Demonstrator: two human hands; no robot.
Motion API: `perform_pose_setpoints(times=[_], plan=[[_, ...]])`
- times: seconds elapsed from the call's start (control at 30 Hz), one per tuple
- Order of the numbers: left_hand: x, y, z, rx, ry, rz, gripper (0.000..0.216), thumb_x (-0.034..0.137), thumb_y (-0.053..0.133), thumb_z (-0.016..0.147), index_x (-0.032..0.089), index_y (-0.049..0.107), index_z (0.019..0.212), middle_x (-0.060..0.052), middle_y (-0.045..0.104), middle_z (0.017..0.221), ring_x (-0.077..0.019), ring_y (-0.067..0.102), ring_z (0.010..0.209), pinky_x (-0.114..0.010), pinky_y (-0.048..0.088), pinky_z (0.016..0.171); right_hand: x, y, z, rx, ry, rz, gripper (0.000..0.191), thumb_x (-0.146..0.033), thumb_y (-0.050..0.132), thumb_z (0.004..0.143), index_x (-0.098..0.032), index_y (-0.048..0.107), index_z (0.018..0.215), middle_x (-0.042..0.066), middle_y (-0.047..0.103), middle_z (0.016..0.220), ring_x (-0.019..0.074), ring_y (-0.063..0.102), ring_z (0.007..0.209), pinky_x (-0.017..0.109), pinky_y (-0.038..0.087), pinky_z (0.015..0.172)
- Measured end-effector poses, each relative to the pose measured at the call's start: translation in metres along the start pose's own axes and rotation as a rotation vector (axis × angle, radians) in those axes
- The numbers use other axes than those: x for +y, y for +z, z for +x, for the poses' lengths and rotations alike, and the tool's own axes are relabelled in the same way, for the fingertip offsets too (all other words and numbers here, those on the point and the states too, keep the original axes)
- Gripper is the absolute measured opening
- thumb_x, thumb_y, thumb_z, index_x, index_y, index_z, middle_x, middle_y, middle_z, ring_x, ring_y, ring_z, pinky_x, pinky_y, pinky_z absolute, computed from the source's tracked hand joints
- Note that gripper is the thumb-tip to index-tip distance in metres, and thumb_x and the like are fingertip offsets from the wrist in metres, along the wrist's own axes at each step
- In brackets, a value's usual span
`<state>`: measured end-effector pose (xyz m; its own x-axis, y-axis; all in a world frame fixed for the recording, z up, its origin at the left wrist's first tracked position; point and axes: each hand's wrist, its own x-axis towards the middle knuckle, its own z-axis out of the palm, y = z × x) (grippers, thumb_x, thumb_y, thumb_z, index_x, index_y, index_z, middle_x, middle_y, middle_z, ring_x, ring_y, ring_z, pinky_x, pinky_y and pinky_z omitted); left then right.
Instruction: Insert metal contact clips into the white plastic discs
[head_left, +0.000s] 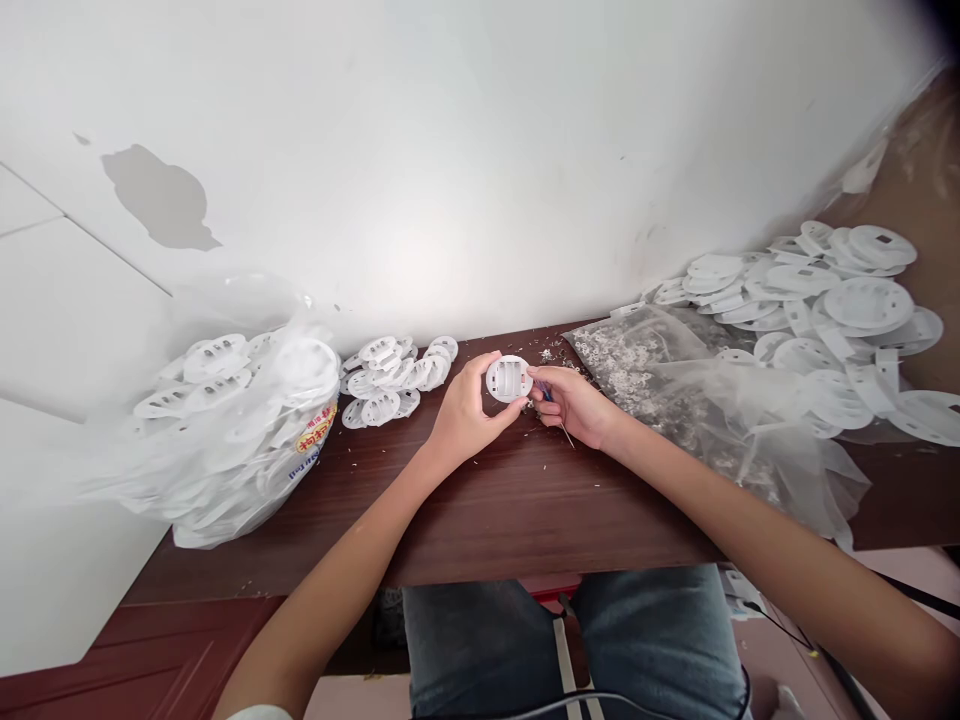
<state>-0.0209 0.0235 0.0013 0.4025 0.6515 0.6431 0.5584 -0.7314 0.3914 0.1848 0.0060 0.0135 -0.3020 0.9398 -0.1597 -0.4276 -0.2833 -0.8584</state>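
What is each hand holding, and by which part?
The left hand holds a white disc by its rim; the right hand holds a thin tool by its blue part, fingertips at the disc's edge.

And we're at a makeshift work corner, either in a home or a small workshop, I can't tell which! Homely side first: dark wood-grain tabletop (487, 520) against a white wall (420, 150) marked by a grey patch (161, 200), with reddish panelled furniture (172, 660) down below! Now the workshop side: a bulging printed plastic bag (306, 455) full of white round parts (215, 356), a loose heap (382, 378) beside it, a clear bag (829, 492) of tiny pieces (622, 360), a bigger pile (868, 305) beyond, and scraps (546, 355) scattered over the wood
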Motion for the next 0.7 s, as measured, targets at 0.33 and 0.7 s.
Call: perform_pose_setpoints(times=[0.33, 0.7], plan=[[-0.061, -0.101, 0.063, 0.153, -0.511, 0.375, 0.063, 0.055, 0.070, 0.095, 0.015, 0.053, 0.140, -0.014, 0.068, 0.139, -0.0360, 0.063, 0.132, -0.054, 0.047, 0.112, -0.004, -0.005, 0.006, 0.068, -0.010, 0.149, 0.031, -0.046, 0.076, 0.083, -0.019, 0.069, 0.095, -0.006, 0.046, 0.073, 0.0065, 0.026, 0.051, 0.026, 0.017, 0.049], [-0.065, -0.100, 0.071, -0.166, -0.506, 0.641, 0.051, 0.039, 0.059, 0.096, 0.005, 0.056, 0.134, -0.024, 0.066, 0.141, -0.0417, 0.057, 0.138, -0.057, 0.042, 0.118, 0.003, -0.001, 0.013, 0.156, -0.116, 0.000, 0.029, -0.047, 0.074, 0.082, -0.020, 0.066, 0.090, -0.005, 0.047, 0.074, 0.0075, 0.028, 0.052, 0.027, 0.017, 0.049]])
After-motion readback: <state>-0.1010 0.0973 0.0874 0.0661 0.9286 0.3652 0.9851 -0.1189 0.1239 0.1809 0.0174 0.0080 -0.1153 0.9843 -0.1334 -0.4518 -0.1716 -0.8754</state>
